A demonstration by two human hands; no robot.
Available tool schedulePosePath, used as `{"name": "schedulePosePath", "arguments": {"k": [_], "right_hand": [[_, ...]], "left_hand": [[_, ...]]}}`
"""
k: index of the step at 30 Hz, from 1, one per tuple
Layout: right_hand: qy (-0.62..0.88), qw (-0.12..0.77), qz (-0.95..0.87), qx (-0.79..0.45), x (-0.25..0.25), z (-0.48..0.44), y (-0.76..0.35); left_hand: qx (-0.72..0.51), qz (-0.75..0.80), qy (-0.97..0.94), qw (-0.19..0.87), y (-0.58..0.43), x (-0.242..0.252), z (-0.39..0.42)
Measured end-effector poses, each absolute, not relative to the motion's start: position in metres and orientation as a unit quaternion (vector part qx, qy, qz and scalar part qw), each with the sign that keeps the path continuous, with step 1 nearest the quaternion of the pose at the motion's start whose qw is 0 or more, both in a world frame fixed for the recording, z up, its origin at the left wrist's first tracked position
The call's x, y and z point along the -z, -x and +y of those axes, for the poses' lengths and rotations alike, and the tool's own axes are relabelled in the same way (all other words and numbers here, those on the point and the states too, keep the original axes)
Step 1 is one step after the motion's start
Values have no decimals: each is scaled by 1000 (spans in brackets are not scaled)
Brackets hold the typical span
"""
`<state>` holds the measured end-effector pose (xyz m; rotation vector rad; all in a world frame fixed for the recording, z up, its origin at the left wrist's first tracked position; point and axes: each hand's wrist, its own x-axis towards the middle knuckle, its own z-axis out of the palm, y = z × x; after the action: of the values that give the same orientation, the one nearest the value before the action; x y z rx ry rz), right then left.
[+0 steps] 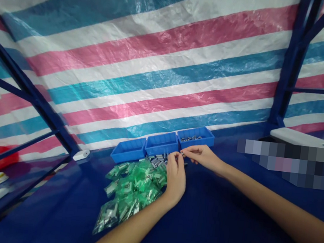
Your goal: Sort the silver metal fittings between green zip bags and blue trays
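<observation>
My left hand [176,179] and my right hand [203,157] meet fingertip to fingertip over the dark blue table, in front of the blue bins. Thumb and fingers of my right hand pinch a small metal piece [183,154], too small to name. My left fingers are curled closed right beside it; what they hold is hidden. Loose grey metal cylinders [158,161] lie just left of my left hand. Green-tinted clear plastic bags [131,184] with metal pieces inside are heaped beside my left wrist.
Three blue bins stand in a row: a left bin [127,154], a middle bin [161,147] and a right bin [185,134] containing small metal parts [191,138]. A white box [81,155] sits by the left frame post. A white device [308,141] stands at the right. Striped sheeting [167,71] hangs behind.
</observation>
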<state>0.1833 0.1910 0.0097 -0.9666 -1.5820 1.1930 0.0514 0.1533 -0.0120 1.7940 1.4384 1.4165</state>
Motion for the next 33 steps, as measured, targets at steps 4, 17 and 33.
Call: {"name": "schedulePosePath", "arguments": {"k": [4,17,33], "right_hand": [[433,499,-584,-471,-5,204,-194],[492,542,-506,-456,10,221,-204],[491,587,-510,-392,15,227,-205]], "left_hand": [[-365,538,-756,78,-53,17,150],[-154,477,-854,-139,-47,13,151],[-172,464,-854,-163,-50,11,145]]}}
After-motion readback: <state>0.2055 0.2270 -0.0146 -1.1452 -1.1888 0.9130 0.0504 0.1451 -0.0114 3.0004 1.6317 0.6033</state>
